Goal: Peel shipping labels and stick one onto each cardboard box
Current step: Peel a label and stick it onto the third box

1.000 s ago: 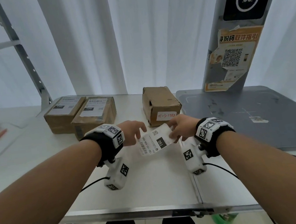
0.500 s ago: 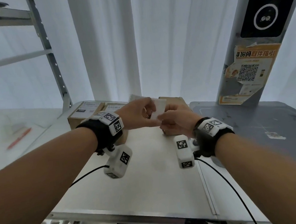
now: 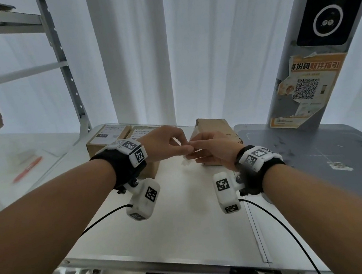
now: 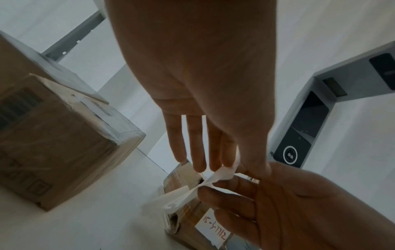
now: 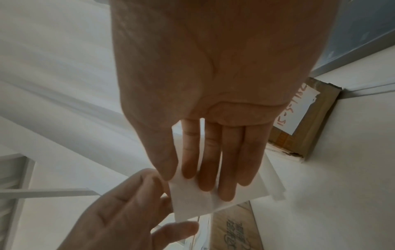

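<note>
Both hands meet above the white table, just in front of an unlabelled cardboard box that bears a small handwritten tag. My left hand pinches one edge of a white shipping label between thumb and fingers. My right hand holds the same label, thumb on one side and fingers on the other. In the left wrist view the label looks curled and partly split from its backing. Two boxes with labels on top sit at the back left.
A grey scanner platform with a tall post and a QR poster stands to the right. A metal shelf frame rises at the left, with a red pen on the side surface. White curtains hang behind.
The hands rose from low over the table with the label's printed face up, then moved toward the unlabelled box; both hands now pinch the label edge-on.
</note>
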